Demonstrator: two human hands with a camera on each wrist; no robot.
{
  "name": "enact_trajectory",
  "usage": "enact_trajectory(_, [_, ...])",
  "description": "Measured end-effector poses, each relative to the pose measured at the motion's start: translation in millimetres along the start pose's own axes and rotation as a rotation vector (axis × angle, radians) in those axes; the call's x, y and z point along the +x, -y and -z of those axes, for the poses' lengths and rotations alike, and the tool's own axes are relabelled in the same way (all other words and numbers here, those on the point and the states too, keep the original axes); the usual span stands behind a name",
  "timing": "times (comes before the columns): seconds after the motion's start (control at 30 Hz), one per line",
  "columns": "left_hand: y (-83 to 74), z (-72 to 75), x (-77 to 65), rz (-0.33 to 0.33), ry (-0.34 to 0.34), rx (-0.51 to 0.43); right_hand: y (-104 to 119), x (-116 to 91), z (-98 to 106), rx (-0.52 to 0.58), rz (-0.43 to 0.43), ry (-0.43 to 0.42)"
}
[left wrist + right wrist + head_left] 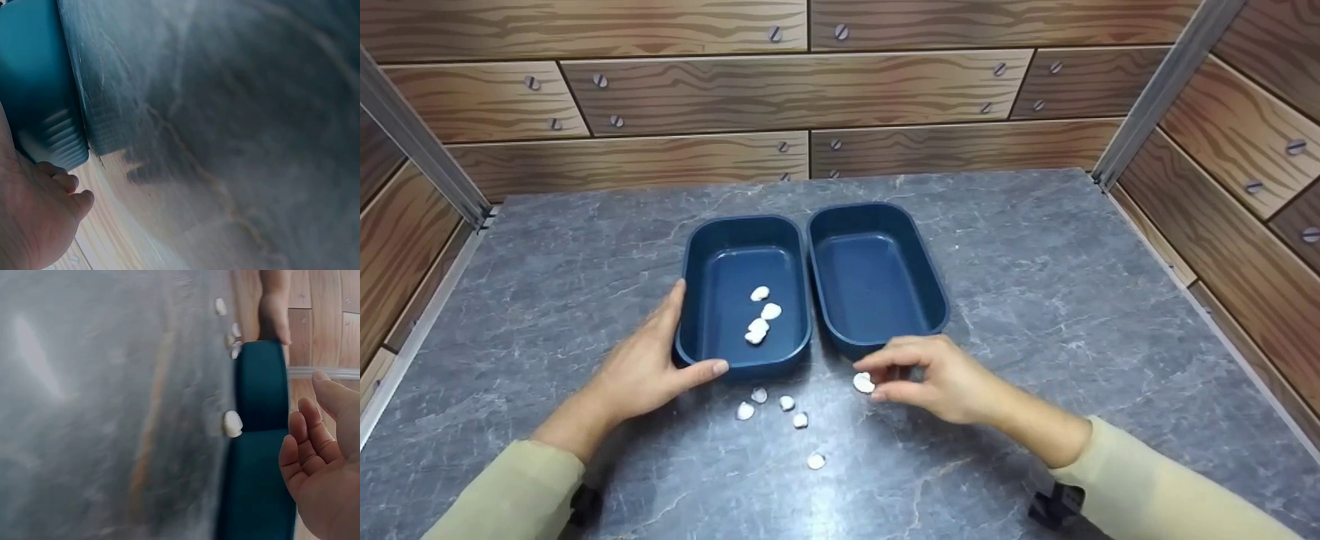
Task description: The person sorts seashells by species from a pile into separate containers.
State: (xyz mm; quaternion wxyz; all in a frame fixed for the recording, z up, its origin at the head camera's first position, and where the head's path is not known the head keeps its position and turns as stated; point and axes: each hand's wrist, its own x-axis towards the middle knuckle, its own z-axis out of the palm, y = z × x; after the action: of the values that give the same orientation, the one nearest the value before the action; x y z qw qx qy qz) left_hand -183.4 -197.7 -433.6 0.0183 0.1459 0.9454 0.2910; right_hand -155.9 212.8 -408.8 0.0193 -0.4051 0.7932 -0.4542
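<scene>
Two dark blue trays stand side by side. The left tray (744, 367) has several small white shells (771, 310) in it; no shells show in the right tray (877, 274). My left hand (649, 367) rests against the left tray's near-left corner, fingers along its side and thumb at its front wall. Just in front of the right tray is my right hand (941, 379), thumb and fingertips spread apart above a white shell (232, 423). In the right wrist view that shell sits below the fingers, apart from them.
Several loose shells (787, 403) lie on the grey marbled table (1035, 315) in front of the left tray. Wood-patterned panels (795, 90) close off the back and both sides, with metal posts (1166, 90) at the corners.
</scene>
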Motion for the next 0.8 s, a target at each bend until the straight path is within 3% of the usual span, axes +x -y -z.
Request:
enact_trajectory(0.27, [0.0,0.3,-0.2,0.003,0.002,-0.005,-19.1,-14.0,-3.2,-0.035,0.001,0.022])
enact_trajectory(0.8, [0.6,0.1,-0.6,0.006,0.005,-0.003,-38.2,-18.9,-7.9,-0.033,-0.130,0.034])
